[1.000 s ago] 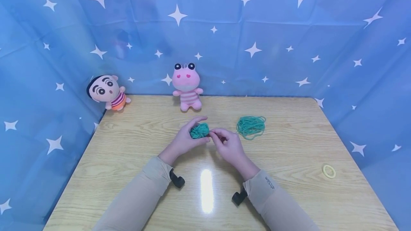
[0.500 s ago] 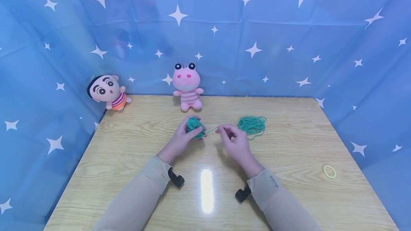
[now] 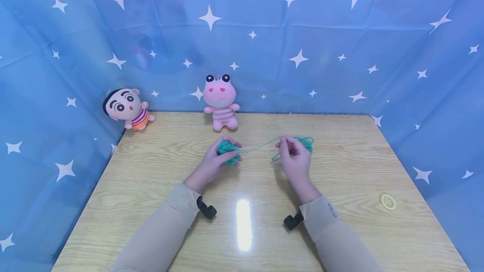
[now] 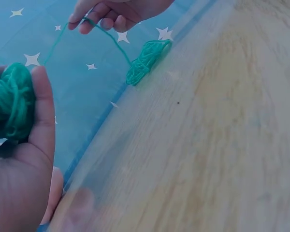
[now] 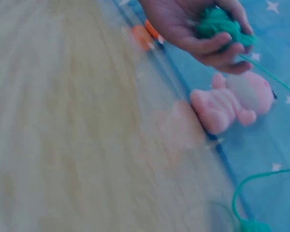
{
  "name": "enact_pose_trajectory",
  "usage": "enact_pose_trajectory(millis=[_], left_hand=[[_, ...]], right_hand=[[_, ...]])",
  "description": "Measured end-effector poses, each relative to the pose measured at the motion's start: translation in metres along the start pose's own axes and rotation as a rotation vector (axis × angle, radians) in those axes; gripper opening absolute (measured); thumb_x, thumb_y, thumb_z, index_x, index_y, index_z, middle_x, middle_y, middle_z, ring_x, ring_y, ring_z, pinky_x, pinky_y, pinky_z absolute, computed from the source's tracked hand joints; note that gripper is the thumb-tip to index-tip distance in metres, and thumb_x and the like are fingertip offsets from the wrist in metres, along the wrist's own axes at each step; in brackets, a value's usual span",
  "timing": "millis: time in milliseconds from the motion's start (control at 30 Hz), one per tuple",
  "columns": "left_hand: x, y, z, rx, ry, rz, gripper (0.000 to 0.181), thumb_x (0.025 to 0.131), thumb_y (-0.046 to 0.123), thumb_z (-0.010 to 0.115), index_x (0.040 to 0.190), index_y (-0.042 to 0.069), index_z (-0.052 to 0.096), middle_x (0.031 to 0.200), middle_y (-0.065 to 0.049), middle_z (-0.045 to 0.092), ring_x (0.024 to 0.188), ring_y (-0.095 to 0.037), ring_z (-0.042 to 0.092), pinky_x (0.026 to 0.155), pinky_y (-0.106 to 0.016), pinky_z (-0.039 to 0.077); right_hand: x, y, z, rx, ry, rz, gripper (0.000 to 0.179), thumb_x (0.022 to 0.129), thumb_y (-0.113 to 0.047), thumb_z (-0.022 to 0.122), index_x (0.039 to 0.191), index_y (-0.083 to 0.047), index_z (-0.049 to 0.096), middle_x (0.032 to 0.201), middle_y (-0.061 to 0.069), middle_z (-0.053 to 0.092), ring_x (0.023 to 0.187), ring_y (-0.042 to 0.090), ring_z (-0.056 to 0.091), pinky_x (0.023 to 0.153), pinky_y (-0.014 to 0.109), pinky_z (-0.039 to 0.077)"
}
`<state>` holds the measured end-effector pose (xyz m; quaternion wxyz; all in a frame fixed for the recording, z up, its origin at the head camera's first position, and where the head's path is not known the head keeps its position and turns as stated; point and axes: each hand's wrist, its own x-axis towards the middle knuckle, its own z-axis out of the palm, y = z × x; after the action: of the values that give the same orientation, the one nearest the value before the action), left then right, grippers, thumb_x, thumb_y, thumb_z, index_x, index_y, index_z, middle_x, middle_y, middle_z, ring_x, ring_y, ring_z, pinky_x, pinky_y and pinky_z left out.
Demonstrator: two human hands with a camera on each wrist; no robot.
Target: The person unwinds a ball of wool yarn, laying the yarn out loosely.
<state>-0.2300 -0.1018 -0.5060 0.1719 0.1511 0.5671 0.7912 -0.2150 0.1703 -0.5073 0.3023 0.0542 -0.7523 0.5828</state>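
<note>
A ball of green yarn [image 3: 223, 147] sits in my left hand [image 3: 212, 162], with thumb and fingers curled round it. From the ball a single strand [image 3: 261, 145] runs across to my right hand [image 3: 296, 163], which pinches it between thumb and fingertips. Past the pinch, the left wrist view shows the strand dropping to a loose skein of green yarn [image 4: 147, 60] on the table. My right hand partly covers that skein in the head view. In the right wrist view the wound ball [image 5: 217, 24] shows between the left hand's fingers.
A pink plush toy [image 3: 219, 102] sits at the table's back edge. Farther left, a plush doll [image 3: 126, 109] with a striped shirt leans at the corner. A pale yellow ring [image 3: 387, 202] lies on the wooden table [image 3: 340, 230] at the right.
My right hand has moved right, away from the ball, drawing the strand out longer between the hands. My left hand has turned the ball and closed its thumb over it.
</note>
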Motion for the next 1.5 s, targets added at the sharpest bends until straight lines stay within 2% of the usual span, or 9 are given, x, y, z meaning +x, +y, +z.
enact_pose_trajectory(millis=[67, 200, 300, 500, 767, 1000, 1100, 1233, 1500], left_hand=[[0.0, 0.0, 0.0, -0.022, 0.002, -0.005, 0.02, 0.11, 0.002, 0.057, 0.125, 0.015, 0.054, 0.135, -0.016, 0.066, 0.1, -0.021, 0.073, 0.087, -0.031, 0.067], [0.0, 0.0, 0.0, 0.004, 0.011, -0.005, 0.023, 0.111, 0.008, 0.057, 0.133, 0.008, 0.052, 0.113, -0.007, 0.068, 0.093, -0.02, 0.07, 0.081, -0.029, 0.064], [0.0, -0.001, -0.001, 0.048, 0.028, 0.012, 0.029, 0.112, 0.011, 0.057, 0.138, 0.003, 0.049, 0.101, -0.003, 0.065, 0.085, -0.018, 0.067, 0.074, -0.028, 0.061], [0.001, -0.004, -0.002, 0.039, 0.061, 0.047, 0.03, 0.111, 0.008, 0.059, 0.139, 0.001, 0.05, 0.1, -0.003, 0.068, 0.087, -0.016, 0.072, 0.077, -0.029, 0.064], [0.001, -0.002, -0.003, -0.003, 0.079, 0.055, 0.027, 0.107, 0.0, 0.062, 0.125, 0.013, 0.047, 0.134, -0.011, 0.066, 0.097, -0.015, 0.073, 0.079, -0.026, 0.063], [0.0, 0.0, -0.004, -0.088, 0.051, 0.079, 0.031, 0.108, 0.003, 0.057, 0.128, 0.025, 0.046, 0.107, 0.003, 0.062, 0.095, -0.013, 0.065, 0.08, -0.027, 0.059], [-0.001, 0.001, -0.004, -0.152, 0.014, 0.071, 0.028, 0.111, 0.007, 0.052, 0.133, 0.023, 0.047, 0.111, 0.001, 0.057, 0.098, -0.017, 0.071, 0.089, -0.034, 0.067], [-0.001, 0.001, -0.004, -0.167, -0.001, 0.056, 0.024, 0.11, 0.005, 0.05, 0.13, 0.019, 0.051, 0.117, -0.002, 0.056, 0.095, -0.018, 0.074, 0.085, -0.032, 0.068], [0.0, 0.0, -0.007, -0.141, 0.037, 0.081, 0.023, 0.108, 0.002, 0.051, 0.124, 0.018, 0.051, 0.123, 0.0, 0.061, 0.094, -0.011, 0.059, 0.079, -0.022, 0.057]], right_hand=[[0.004, 0.003, -0.007, 0.003, 0.028, 0.029, 0.015, 0.107, -0.002, 0.066, 0.11, 0.01, 0.075, 0.093, 0.03, 0.076, 0.066, -0.005, 0.056, 0.059, 0.007, 0.042], [0.011, 0.004, -0.023, -0.03, 0.064, 0.08, 0.019, 0.109, -0.008, 0.067, 0.114, 0.008, 0.077, 0.09, -0.006, 0.079, 0.071, -0.003, 0.06, 0.063, 0.008, 0.046], [0.017, 0.014, -0.035, -0.075, 0.09, 0.109, 0.022, 0.109, -0.01, 0.066, 0.116, 0.008, 0.077, 0.09, -0.014, 0.076, 0.071, -0.004, 0.059, 0.063, 0.008, 0.045], [0.022, 0.038, -0.058, -0.207, 0.09, 0.103, 0.024, 0.11, -0.021, 0.069, 0.119, -0.003, 0.082, 0.098, 0.02, 0.078, 0.07, -0.006, 0.057, 0.062, 0.008, 0.045], [0.023, 0.044, -0.075, -0.28, 0.04, 0.049, 0.023, 0.109, -0.023, 0.07, 0.118, -0.007, 0.084, 0.102, 0.014, 0.077, 0.075, -0.005, 0.058, 0.068, 0.006, 0.047], [0.025, 0.049, -0.082, -0.329, 0.051, -0.01, 0.019, 0.108, -0.017, 0.071, 0.115, -0.005, 0.084, 0.103, 0.019, 0.08, 0.075, -0.009, 0.056, 0.069, 0.004, 0.045], [0.026, 0.053, -0.085, -0.342, 0.064, -0.009, 0.019, 0.107, -0.016, 0.072, 0.114, -0.004, 0.084, 0.102, 0.02, 0.08, 0.075, -0.01, 0.056, 0.069, 0.003, 0.044], [0.027, 0.055, -0.089, -0.367, 0.083, 0.007, 0.02, 0.108, -0.018, 0.071, 0.115, -0.004, 0.084, 0.103, 0.02, 0.08, 0.075, -0.012, 0.055, 0.069, 0.002, 0.044], [0.028, 0.056, -0.1, -0.466, 0.088, 0.011, 0.022, 0.108, -0.019, 0.072, 0.117, -0.002, 0.083, 0.11, 0.022, 0.08, 0.075, -0.019, 0.049, 0.068, 0.0, 0.039]])
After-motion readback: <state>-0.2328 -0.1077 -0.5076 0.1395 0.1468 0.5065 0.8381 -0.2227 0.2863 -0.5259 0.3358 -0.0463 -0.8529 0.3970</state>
